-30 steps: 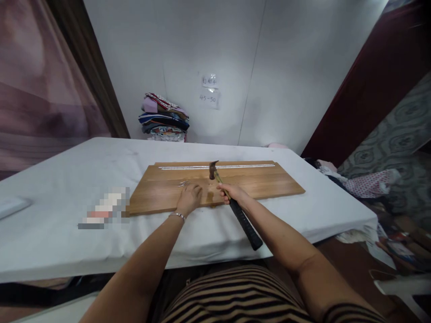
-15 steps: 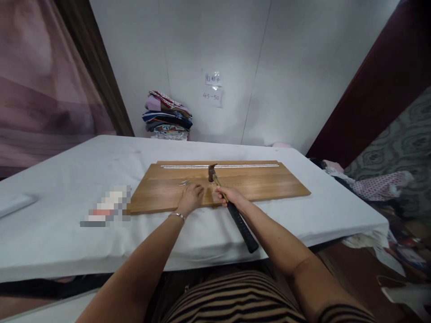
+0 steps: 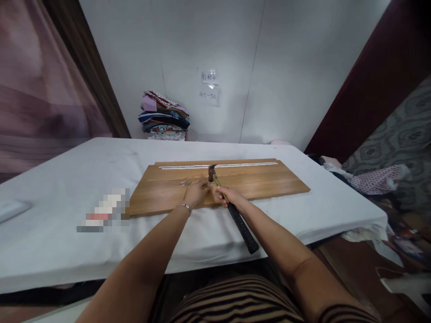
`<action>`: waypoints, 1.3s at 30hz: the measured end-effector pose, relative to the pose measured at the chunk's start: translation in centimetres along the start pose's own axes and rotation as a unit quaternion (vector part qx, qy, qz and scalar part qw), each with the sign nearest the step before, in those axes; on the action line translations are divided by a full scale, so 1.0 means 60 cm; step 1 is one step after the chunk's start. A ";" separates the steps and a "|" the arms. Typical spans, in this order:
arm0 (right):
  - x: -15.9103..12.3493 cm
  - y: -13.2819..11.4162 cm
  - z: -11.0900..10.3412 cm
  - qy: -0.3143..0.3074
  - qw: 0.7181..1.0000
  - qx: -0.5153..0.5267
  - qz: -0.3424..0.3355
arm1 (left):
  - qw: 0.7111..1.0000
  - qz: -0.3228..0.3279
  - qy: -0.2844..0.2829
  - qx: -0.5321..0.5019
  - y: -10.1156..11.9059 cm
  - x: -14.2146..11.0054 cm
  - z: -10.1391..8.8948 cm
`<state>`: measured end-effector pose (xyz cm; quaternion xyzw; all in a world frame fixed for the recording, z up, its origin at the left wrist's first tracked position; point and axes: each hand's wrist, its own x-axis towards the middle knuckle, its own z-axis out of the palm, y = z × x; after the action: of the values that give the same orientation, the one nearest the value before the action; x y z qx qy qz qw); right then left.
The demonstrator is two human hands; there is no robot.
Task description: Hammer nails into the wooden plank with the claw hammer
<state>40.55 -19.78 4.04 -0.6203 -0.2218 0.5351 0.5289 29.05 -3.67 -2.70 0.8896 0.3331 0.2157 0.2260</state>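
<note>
A long wooden board (image 3: 262,181) lies on the white-covered table (image 3: 60,197). My right hand (image 3: 226,195) grips a claw hammer (image 3: 232,211) high on its handle, the steel head just above the board. My left hand (image 3: 196,192) rests on the board beside the hammer head, fingertips pinched together near a small wooden block (image 3: 213,194); what they pinch is too small to make out. A few loose nails (image 3: 184,183) lie on the board left of that hand. A white ruler strip (image 3: 235,165) runs along the board's far edge.
A stack of folded cloths (image 3: 164,117) sits at the back against the white wall. A blurred-out object (image 3: 104,211) lies on the table left of the board. Clothes and clutter (image 3: 370,184) fill the floor at the right.
My left hand has slid forward and right, closer to the hammer head. The hammer head has stayed low over the board.
</note>
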 end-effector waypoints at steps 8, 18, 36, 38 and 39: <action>-0.014 0.001 -0.010 0.001 1.000 -0.005 -0.023 | 0.998 -0.034 0.006 0.045 0.018 0.004 0.012; 0.007 0.004 -0.001 0.009 1.000 -0.029 0.004 | 0.988 -0.038 0.032 0.144 0.029 -0.026 0.021; 0.033 0.030 -0.006 -0.029 0.998 -0.050 -0.011 | 0.981 -0.043 0.016 0.186 0.037 -0.033 0.014; 0.034 0.029 -0.006 -0.027 0.998 -0.050 -0.007 | 0.981 -0.044 0.017 0.186 0.039 -0.033 0.013; 0.034 0.028 -0.006 -0.026 0.998 -0.051 -0.006 | 0.982 -0.043 0.018 0.185 0.040 -0.034 0.012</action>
<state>41.03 -18.79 1.65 -0.6309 -0.2666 0.5359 0.4936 29.24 -6.88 -2.42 0.8969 0.4091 0.1569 0.0605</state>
